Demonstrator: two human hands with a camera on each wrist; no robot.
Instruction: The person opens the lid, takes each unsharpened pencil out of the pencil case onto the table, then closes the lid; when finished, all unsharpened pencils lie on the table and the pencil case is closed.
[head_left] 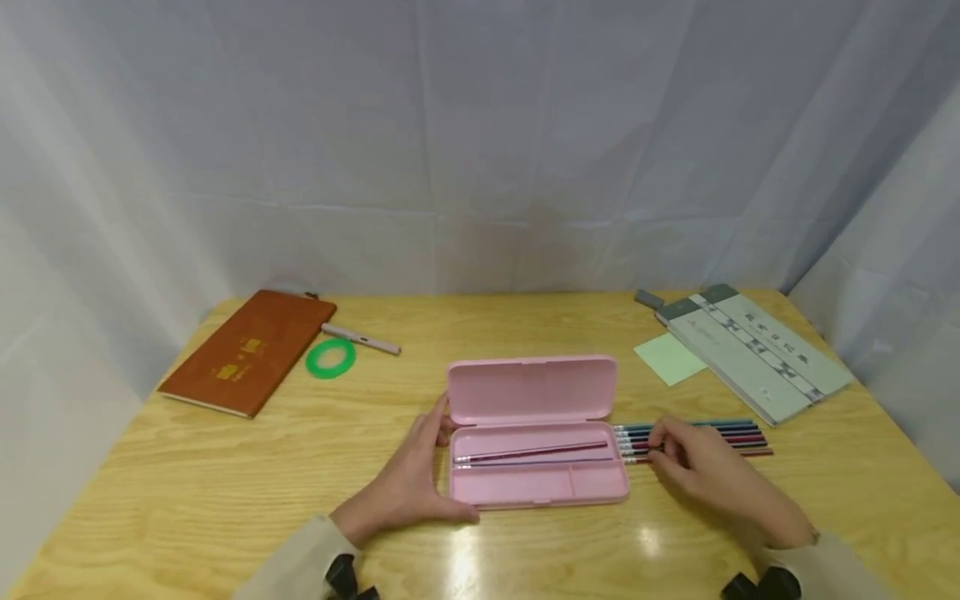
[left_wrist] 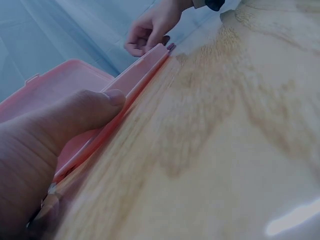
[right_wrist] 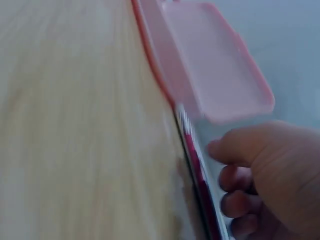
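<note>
A pink pencil case lies with its lid raised on the wooden table; two pencils lie in its long rear compartment. My left hand holds the case at its left end, the thumb along the front edge and the fingers round the back near the hinge. In the left wrist view the thumb rests on the rim. Several pencils, blue, dark and red, lie in a row right of the case, ferrule ends toward it. Over them is my right hand, fingers loosely bent, thumb and fingertips apart close beside the pencils.
At the left lie a brown notebook, a pen and a green tape roll. Toward the back right are a grey-green notebook, a pale green paper pad and a small grey block. White curtains surround the table.
</note>
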